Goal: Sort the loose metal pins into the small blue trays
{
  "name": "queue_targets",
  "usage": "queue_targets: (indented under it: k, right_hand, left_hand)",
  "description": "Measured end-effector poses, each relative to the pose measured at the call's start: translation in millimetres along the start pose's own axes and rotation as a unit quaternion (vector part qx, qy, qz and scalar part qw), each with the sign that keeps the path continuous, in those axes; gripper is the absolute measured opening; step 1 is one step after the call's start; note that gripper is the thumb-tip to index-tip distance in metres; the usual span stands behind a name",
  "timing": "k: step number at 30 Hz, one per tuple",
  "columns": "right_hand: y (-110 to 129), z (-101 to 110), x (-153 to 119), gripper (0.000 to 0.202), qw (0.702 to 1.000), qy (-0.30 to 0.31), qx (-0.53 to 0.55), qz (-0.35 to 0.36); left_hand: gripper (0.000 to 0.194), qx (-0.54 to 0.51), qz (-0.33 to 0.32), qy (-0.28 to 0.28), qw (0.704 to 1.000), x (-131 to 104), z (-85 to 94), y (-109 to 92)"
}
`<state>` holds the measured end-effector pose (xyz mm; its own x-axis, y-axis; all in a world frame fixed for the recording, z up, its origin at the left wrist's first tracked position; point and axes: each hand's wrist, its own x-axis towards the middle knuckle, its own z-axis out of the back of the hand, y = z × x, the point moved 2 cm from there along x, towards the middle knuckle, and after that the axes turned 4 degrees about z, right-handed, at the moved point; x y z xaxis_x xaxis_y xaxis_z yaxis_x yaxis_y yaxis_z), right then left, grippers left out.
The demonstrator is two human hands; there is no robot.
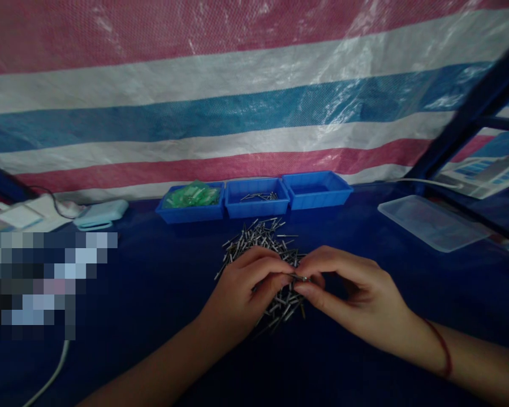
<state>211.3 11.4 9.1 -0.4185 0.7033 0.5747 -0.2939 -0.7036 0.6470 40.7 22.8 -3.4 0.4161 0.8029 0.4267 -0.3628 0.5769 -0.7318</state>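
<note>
**Two pinches, one sliver of metal**

I'm on the head feed, and the step in hand, as I judge it, is close fingertip handling of a small metal piece (pixel 298 277). The left hand (pixel 241 287) has thumb and forefinger closed on one end; the right hand (pixel 365 288) pinches the other, so it sits right between the fingertips. One part or two? I can't tell. Beneath and just beyond the fingers spreads a pile of slim metal pins (pixel 254 238). Farther out: a tray with green plastic (pixel 190 214) to their left, a tray with a few pins (pixel 257 210) ahead. My read: the next move calls for light, steady pressure and fingertips kept aligned.
</note>
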Motion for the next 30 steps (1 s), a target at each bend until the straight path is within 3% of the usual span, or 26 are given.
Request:
queue_targets:
  k: [5, 8, 12, 17, 20, 23, 27, 30]
  right_hand:
    - [-3, 14, 15, 0.009, 0.99, 0.018, -0.127, 0.06]
    - [-15, 24, 37, 0.007, 0.98, -0.045, -0.191, 0.025]
    - [-44, 24, 77, 0.017, 0.967, -0.099, -0.234, -0.003]
    - [-72, 11, 110, 0.025, 0.956, -0.066, -0.28, -0.05]
    - [-69, 7, 100, 0.027, 0.958, -0.05, -0.279, -0.04]
    - [-63, 12, 69, 0.024, 0.966, -0.009, -0.254, -0.044]
    - [-74, 34, 29, 0.023, 0.964, -0.009, -0.238, -0.117]
    - [-89, 49, 15, 0.024, 0.962, -0.025, -0.188, -0.195]
  left_hand:
    - [0.022, 0.007, 0.022, -0.022, 0.999, -2, 0.8, -1]
    - [0.032, 0.015, 0.035, -0.051, 0.998, -2, 3.0, 1]
    - [0.023, 0.029, 0.035, -0.047, 0.998, -2, 6.4, 5]
    - [0.019, 0.053, 0.0, -0.028, 0.998, -2, 10.1, 4]
    - [0.024, 0.079, -0.017, -0.037, 0.996, -3, 10.6, 2]
    - [0.029, 0.09, -0.017, -0.04, 0.995, -3, 9.2, 2]
    - [0.028, 0.083, -0.015, -0.03, 0.996, -3, 7.5, 3]
    - [0.025, 0.092, -0.008, -0.022, 0.995, -3, 6.9, 4]
